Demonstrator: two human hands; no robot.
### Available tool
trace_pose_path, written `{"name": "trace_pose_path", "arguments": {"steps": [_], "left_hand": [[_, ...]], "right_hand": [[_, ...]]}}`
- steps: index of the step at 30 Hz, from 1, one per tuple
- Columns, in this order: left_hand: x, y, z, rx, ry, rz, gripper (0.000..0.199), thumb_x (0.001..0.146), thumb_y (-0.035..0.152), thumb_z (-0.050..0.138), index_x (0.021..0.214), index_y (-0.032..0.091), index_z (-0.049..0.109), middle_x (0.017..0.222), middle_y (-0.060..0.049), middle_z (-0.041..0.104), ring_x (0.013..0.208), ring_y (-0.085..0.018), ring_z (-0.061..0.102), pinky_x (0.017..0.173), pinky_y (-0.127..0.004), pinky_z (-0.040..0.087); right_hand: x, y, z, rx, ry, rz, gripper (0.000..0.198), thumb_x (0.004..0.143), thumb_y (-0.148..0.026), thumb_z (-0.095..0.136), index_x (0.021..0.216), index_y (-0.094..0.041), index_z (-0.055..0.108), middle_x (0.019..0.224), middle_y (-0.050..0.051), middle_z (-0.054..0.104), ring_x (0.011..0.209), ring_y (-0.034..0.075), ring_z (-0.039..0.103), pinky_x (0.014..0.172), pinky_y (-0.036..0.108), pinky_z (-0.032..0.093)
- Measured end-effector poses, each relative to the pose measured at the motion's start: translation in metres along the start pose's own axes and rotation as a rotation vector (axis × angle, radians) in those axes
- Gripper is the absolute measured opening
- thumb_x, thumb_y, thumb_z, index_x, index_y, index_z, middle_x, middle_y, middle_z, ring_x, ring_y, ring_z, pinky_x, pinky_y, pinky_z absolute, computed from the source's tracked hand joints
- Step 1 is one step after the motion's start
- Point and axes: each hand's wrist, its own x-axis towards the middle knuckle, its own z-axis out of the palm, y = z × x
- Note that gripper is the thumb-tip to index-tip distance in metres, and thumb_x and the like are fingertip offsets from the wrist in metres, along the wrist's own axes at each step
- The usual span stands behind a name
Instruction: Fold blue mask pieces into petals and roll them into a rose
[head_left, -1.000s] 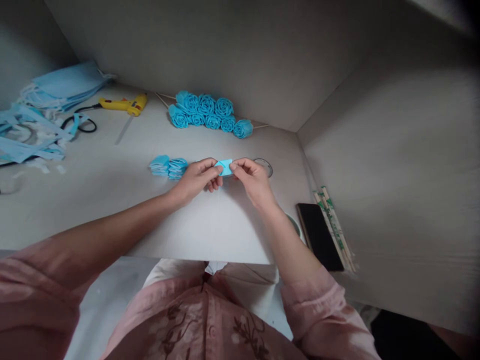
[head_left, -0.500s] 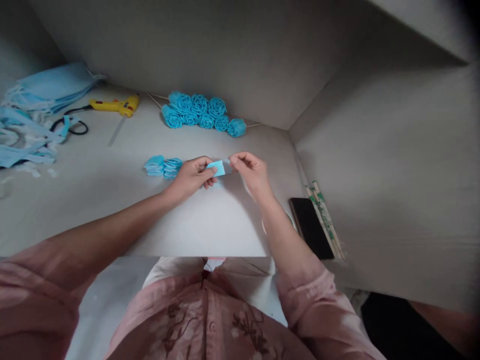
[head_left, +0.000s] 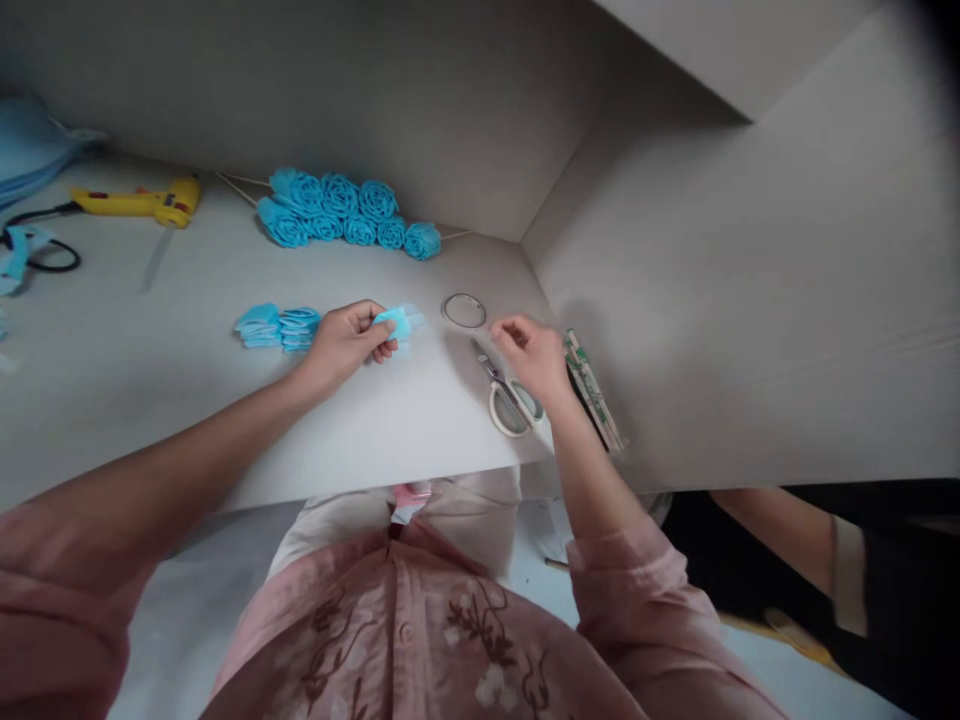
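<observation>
My left hand (head_left: 351, 340) pinches a small piece of light-blue, mask-like fabric (head_left: 393, 323) between thumb and fingers. A pale, sheer strip sticks out from its right end. My right hand (head_left: 531, 352) hovers off to the right, thumb and fingertips pressed together; whatever they hold, if anything, is too small to make out. Below and left of it lie scissors (head_left: 508, 408) with white handles, and a thin wire ring (head_left: 465, 311) rests just beyond. Two stacks of folded blue pieces (head_left: 259, 326) stand left of my left hand.
Blue fabric roses (head_left: 340, 197) on sticks lie along the back wall. A yellow glue gun (head_left: 139, 203) sits at back left, near a pile of blue masks (head_left: 34, 150). Thin wrapped sticks (head_left: 595, 390) lie by the right wall. Another person's arm (head_left: 784, 540) shows at lower right.
My right hand has come away from the blue piece and moved right. My left hand still grips it. The view has shifted right, and the scissors and wire ring now show.
</observation>
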Motion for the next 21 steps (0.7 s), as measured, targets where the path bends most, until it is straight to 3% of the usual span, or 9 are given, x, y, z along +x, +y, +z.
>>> {"name": "trace_pose_path", "arguments": {"steps": [5, 12, 21], "left_hand": [[0.0, -0.002, 0.0, 0.011, -0.015, -0.006, 0.013, 0.078, 0.024, 0.066, 0.074, 0.016, 0.057, 0.059, 0.001, 0.065, 0.047, -0.009, 0.056, 0.047, -0.02, 0.041], [-0.001, 0.001, 0.001, 0.032, -0.015, -0.032, 0.012, 0.078, 0.025, 0.066, 0.074, 0.016, 0.058, 0.059, 0.001, 0.065, 0.047, -0.009, 0.056, 0.047, -0.02, 0.04], [0.0, -0.002, 0.001, 0.032, -0.02, -0.037, 0.012, 0.078, 0.026, 0.066, 0.074, 0.017, 0.058, 0.059, 0.0, 0.066, 0.048, -0.01, 0.057, 0.047, -0.021, 0.041]], "right_hand": [[-0.04, 0.016, 0.007, -0.287, -0.114, -0.023, 0.013, 0.088, -0.02, 0.059, 0.095, -0.019, 0.071, 0.09, 0.005, 0.073, 0.077, 0.016, 0.066, 0.072, 0.027, 0.047], [-0.04, 0.012, 0.022, -0.516, -0.041, -0.039, 0.013, 0.091, -0.022, 0.058, 0.094, -0.02, 0.07, 0.09, 0.006, 0.072, 0.081, 0.019, 0.065, 0.071, 0.027, 0.044], [-0.041, 0.023, 0.025, -0.424, 0.019, 0.029, 0.016, 0.091, -0.021, 0.053, 0.092, -0.018, 0.068, 0.087, 0.006, 0.072, 0.075, 0.017, 0.064, 0.071, 0.027, 0.043]]}}
